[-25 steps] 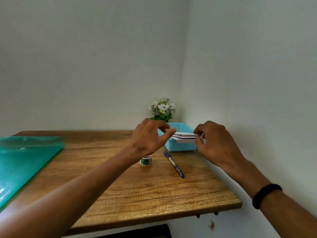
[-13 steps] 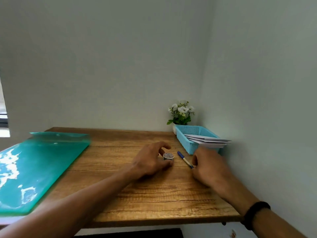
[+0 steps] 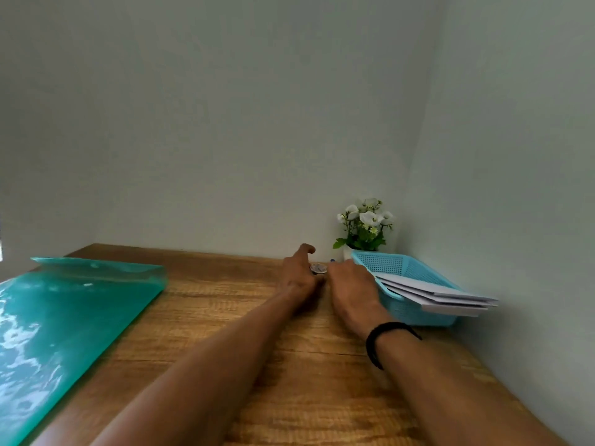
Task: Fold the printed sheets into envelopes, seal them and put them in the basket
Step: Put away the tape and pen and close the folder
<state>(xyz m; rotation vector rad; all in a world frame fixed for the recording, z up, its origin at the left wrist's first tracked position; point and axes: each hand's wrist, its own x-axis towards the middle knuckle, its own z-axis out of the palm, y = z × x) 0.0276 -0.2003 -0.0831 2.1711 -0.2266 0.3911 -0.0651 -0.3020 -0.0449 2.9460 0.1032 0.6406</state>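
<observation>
Already stacked in the blue basket (image 3: pixel 402 268), the envelopes (image 3: pixel 444 296) overhang its near rim, so the right hand (image 3: pixel 351 284), grip hidden, could dislodge them while the left hand (image 3: pixel 297 276) pinches the tape roll (image 3: pixel 318 268) on the bench (image 3: pixel 225 317).

Left hand (image 3: pixel 297 278) curled; right hand (image 3: pixel 349 284) seemingly fisted.

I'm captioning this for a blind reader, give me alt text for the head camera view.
Two hands meet at a small tape roll on a wooden table: left hand, right hand. Beside them a blue basket holds folded white envelopes.
</observation>
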